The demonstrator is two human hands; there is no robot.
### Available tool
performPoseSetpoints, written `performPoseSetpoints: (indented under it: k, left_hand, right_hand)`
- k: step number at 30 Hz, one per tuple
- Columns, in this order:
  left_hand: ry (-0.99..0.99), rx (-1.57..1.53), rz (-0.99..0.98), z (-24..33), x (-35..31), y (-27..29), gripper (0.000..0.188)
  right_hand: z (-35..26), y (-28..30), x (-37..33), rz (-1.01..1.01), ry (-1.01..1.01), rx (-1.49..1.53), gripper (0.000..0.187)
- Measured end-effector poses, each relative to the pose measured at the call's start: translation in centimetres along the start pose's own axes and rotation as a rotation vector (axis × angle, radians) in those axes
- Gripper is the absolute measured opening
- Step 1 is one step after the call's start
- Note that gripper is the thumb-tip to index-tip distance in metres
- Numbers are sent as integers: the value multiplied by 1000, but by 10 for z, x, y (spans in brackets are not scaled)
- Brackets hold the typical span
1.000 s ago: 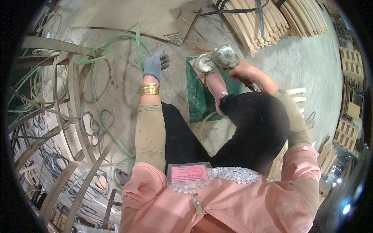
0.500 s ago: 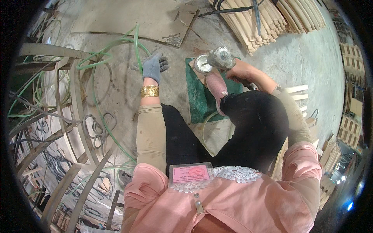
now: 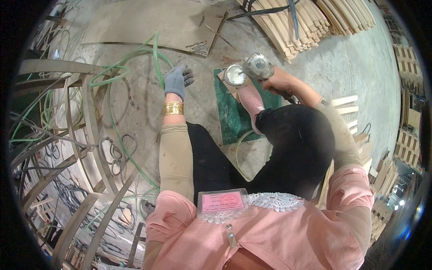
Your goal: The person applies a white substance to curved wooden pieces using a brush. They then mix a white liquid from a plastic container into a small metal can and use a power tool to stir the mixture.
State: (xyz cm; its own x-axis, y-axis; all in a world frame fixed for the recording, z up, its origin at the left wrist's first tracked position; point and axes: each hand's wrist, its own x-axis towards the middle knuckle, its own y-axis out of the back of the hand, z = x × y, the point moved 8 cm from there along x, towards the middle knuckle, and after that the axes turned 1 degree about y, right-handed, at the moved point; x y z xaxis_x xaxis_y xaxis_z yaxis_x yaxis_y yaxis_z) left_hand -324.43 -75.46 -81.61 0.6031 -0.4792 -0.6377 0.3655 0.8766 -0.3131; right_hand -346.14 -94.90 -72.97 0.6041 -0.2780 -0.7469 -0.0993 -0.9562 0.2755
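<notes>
My left hand [image 3: 176,82], in a grey glove, has its fingers curled. Two strands of green hose [image 3: 156,56] meet at it, though the palm side is hidden. In my bare right hand [image 3: 275,83] is a grey tool [image 3: 258,66] with a bulky, rounded head smeared white and a black handle. The head is beside a small round pot [image 3: 235,75] of white paste, its thin tip close to the rim. The pot is on a piece of cardboard [image 3: 222,81] on a green sheet [image 3: 225,119], just ahead of my pink shoe [image 3: 251,100].
Curved metal frames [image 3: 90,130] and tangled hoses crowd the left side. A large flat board [image 3: 148,22] lies on the floor ahead. Stacked wooden slats [image 3: 288,27] are at the far right, with more wood pieces [image 3: 348,108] by my right arm.
The tool in my right hand has shifted slightly right, off the pot, so more of the paste shows. My left hand is almost in the same place.
</notes>
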Motion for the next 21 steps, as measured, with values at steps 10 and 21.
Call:
performPoseSetpoints:
  k: [10, 21]
  left_hand:
    - [7, 7, -3, -1, 0, -4, 23]
    - [4, -4, -6, 0, -1, -6, 20]
  right_hand:
    - [0, 1, 0, 32, -11, 13, 23]
    - [-11, -5, -2, -16, 56, 48, 25]
